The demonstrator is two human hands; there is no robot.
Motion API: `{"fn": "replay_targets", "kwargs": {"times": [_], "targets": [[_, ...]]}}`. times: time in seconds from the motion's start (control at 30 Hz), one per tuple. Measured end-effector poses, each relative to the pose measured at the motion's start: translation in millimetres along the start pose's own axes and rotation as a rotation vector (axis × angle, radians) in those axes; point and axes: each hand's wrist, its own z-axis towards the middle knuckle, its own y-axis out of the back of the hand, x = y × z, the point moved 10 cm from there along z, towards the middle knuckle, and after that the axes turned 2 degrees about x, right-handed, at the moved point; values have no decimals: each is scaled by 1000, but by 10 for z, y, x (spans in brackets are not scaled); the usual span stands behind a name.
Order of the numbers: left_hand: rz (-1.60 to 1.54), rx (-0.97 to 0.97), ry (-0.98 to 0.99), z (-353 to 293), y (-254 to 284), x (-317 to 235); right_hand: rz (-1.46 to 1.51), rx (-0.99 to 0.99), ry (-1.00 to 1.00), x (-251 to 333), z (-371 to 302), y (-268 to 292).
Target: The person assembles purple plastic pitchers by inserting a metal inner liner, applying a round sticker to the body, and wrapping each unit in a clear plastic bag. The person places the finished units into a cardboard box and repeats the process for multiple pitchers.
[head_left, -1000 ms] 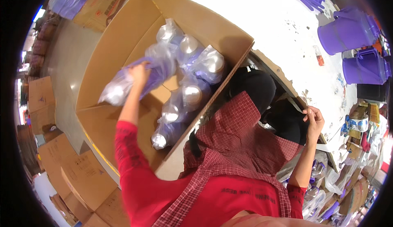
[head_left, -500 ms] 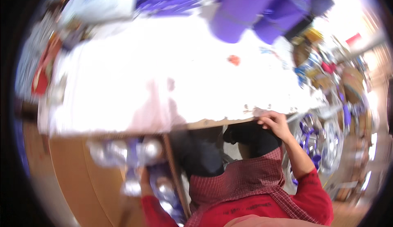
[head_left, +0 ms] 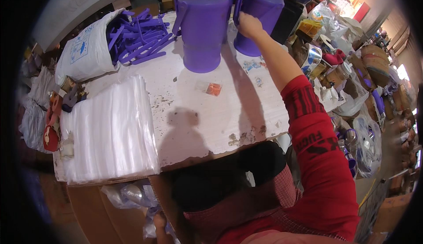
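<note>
My right hand (head_left: 250, 26) reaches across the table, its fingers closed on the handle of a purple jug (head_left: 265, 10) with a lid. Left of it stands another lidded purple jug (head_left: 202, 32), upright, partly covering a third. Down at the lower left, my left hand (head_left: 160, 224) is beside plastic-wrapped shiny silver pieces (head_left: 132, 194) in an open cardboard box (head_left: 103, 213). Its fingers are mostly hidden, so whether it holds one cannot be told.
A stack of clear plastic bags (head_left: 110, 131) lies on the white worn table (head_left: 185, 98). Behind it a white sack (head_left: 83, 52) spills purple plastic handles (head_left: 141, 37). An orange-and-clear packet (head_left: 214, 89) lies mid-table. Cluttered boxes and bagged metal parts (head_left: 368, 142) fill the right side.
My right hand has gone from the table's near edge to the far jug's handle. My left hand stays low by the box. The view has tilted and is sharper.
</note>
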Motion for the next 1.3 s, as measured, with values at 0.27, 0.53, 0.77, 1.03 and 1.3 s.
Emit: {"fn": "replay_targets", "kwargs": {"times": [0.27, 0.53, 0.77, 1.03, 1.3], "targets": [[49, -196, 13, -972, 959, -794, 377, 85, -368, -1046, -1873, 577], [-913, -514, -593, -704, 2912, -3585, 1651, -336, -326, -614, -3287, 1834], [-1143, 475, -1047, -1293, 2093, -6447, 1710, 389, -423, 85, -4308, 2008], [-1311, 777, -647, -456, 1174, -6258, 774, 6, -157, -1177, -3961, 1277], [92, -160, -1231, -805, 1270, -7420, 284, 515, -196, -1796, -3992, 238]]}}
